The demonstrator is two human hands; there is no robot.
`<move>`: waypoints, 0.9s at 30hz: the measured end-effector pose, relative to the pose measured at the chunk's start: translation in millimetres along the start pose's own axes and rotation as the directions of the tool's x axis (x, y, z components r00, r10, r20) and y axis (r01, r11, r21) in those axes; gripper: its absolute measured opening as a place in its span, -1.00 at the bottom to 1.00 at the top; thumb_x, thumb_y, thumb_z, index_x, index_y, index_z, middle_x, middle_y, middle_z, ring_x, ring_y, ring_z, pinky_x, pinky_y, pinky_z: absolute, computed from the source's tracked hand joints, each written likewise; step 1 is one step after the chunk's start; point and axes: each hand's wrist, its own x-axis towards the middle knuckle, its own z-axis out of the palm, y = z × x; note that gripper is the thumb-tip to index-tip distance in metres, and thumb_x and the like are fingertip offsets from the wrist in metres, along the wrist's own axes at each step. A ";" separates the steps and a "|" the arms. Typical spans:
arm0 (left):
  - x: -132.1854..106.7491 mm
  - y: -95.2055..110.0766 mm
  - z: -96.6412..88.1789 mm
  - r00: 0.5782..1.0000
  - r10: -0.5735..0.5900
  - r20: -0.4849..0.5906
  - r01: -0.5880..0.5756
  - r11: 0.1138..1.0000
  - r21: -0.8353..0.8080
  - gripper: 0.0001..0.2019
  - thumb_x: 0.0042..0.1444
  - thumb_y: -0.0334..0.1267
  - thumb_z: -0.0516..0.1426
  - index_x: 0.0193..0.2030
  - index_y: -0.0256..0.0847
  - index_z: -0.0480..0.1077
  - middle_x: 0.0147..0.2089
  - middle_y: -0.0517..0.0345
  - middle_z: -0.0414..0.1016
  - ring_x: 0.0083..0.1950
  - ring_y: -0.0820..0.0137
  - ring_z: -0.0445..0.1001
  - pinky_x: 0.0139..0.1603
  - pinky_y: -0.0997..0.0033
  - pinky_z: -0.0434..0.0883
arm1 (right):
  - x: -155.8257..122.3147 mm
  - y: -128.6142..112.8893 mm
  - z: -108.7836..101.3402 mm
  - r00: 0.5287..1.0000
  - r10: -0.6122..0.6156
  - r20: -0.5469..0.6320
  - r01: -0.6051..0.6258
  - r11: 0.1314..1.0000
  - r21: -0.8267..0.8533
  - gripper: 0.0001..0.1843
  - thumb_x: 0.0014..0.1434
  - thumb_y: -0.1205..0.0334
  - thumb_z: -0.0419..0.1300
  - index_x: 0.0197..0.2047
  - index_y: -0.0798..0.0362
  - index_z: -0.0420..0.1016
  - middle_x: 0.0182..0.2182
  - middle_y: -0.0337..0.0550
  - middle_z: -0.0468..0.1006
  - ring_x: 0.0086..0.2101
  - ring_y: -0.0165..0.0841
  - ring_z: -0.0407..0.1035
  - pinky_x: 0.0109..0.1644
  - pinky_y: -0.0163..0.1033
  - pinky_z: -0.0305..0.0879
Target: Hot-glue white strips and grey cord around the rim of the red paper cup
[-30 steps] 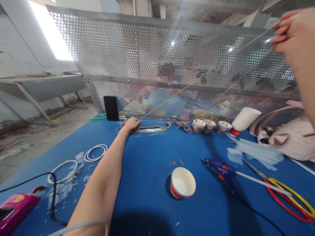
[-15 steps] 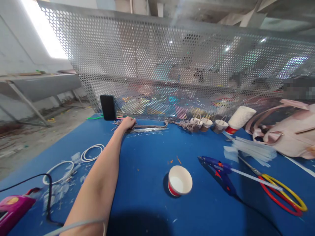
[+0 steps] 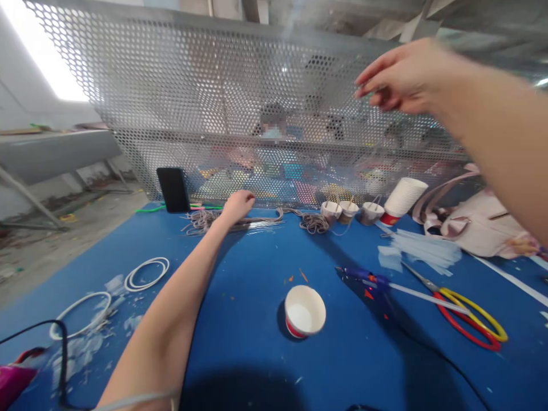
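Observation:
My left hand (image 3: 240, 205) is by the bundle of grey cord and thin wires (image 3: 265, 221) along the back of the blue table. Its fingers are curled closed, and whatever may be in them is hidden. High in front of the metal mesh, my right hand (image 3: 405, 80) hangs with its fingertips pinched together. I cannot make out what it holds, if anything. A loose coil of grey cord (image 3: 314, 223) lies right of the bundle. An open paper cup (image 3: 305, 311) with a red outside stands in the table's middle.
A blue glue gun (image 3: 368, 278) and red-yellow scissors (image 3: 466, 317) lie at right, near clear strips (image 3: 423, 248). Small cups (image 3: 349, 212) and a cup stack (image 3: 405, 200) stand behind. White rings (image 3: 148, 274), a phone (image 3: 173, 189) and a magenta tool (image 3: 15, 379) are at left.
My right hand has come into view, raised at the upper right. My left hand has shifted to the right along the cord bundle. The view has turned slightly right.

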 end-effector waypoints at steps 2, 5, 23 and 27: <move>-1.6 16.6 6.9 0.995 0.098 0.019 -0.097 0.995 -0.017 -0.74 0.15 -0.31 0.01 -0.15 -0.26 0.49 -0.04 0.02 0.54 0.03 0.24 0.44 0.07 0.40 0.31 | -16.2 -3.2 29.0 0.987 0.036 0.158 -0.020 0.995 -0.099 -0.79 0.10 0.64 0.07 -0.40 0.25 0.48 -0.42 -0.12 0.55 -0.63 -0.71 0.20 -0.55 -0.42 -0.10; -6.3 32.5 22.7 0.973 0.219 0.077 -0.215 0.975 -0.047 -0.75 0.09 -0.33 0.03 -0.19 -0.23 0.52 -0.10 0.05 0.57 -0.05 0.28 0.48 0.00 0.43 0.34 | -36.9 22.6 52.7 0.902 0.167 0.398 -0.033 0.946 -0.322 -0.76 0.06 0.61 0.13 -0.52 0.19 0.51 -0.61 -0.22 0.46 -0.67 -0.62 0.18 -0.61 -0.46 -0.04; 2.7 99.7 98.5 0.813 0.569 0.127 -0.536 0.815 -0.222 -0.72 0.02 -0.41 0.05 -0.17 -0.18 0.51 -0.08 0.08 0.54 -0.03 0.31 0.47 0.06 0.37 0.36 | -112.0 168.0 134.4 0.632 0.570 0.525 -0.242 0.789 -0.565 -0.70 0.26 0.13 0.10 0.01 0.06 0.39 0.00 -0.09 0.41 -0.10 -0.25 0.38 -0.06 -0.08 0.37; 4.0 111.5 116.1 0.796 0.593 0.122 -0.549 0.792 -0.267 -0.67 -0.02 -0.45 0.06 -0.10 -0.17 0.48 -0.03 0.10 0.52 0.02 0.30 0.45 0.10 0.35 0.34 | -110.6 168.9 134.6 0.653 0.590 0.476 -0.329 0.786 -0.523 -0.67 0.25 0.14 0.12 0.04 0.10 0.36 0.00 -0.06 0.41 -0.11 -0.26 0.38 -0.06 -0.06 0.37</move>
